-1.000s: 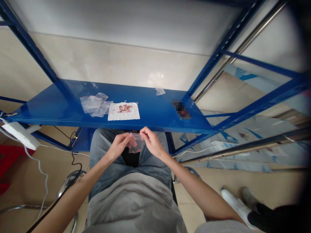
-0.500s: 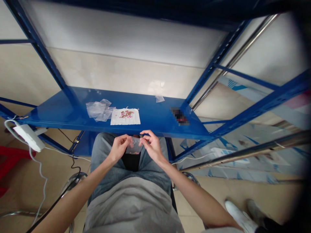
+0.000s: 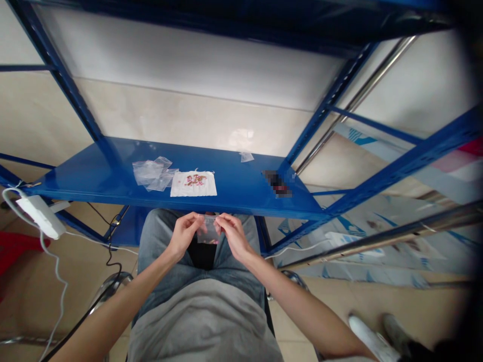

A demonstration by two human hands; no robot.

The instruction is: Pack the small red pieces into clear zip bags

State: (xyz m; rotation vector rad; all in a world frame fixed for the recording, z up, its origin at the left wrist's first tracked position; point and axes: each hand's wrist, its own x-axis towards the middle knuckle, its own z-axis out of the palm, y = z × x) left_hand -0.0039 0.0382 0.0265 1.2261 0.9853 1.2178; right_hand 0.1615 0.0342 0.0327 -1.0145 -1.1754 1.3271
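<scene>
My left hand (image 3: 183, 234) and my right hand (image 3: 233, 235) meet above my lap, and the fingertips of both pinch the top edge of a small clear plastic bag (image 3: 208, 230). Something small and pinkish shows at the bag's lower end, too small to identify. Beneath my hands are my grey-blue jeans (image 3: 162, 251) and a grey shirt (image 3: 204, 322). Beyond my hands, a blue metal shelf (image 3: 237, 188) holds a heap of clear plastic bags (image 3: 152, 173) and a white printed sheet (image 3: 193, 184), both out of reach of my fingers.
A small clear plastic scrap (image 3: 246, 157) and a pixelated dark object (image 3: 277, 183) lie on the shelf. Blue steel uprights (image 3: 324, 105) frame it. A white power strip (image 3: 39, 216) with cables hangs at left. A white shoe (image 3: 372, 338) stands on the floor at lower right.
My hands have drawn closer together and sit lower in the view, with the bag still between them. The shelf and the surrounding view have shifted slightly as my head moved.
</scene>
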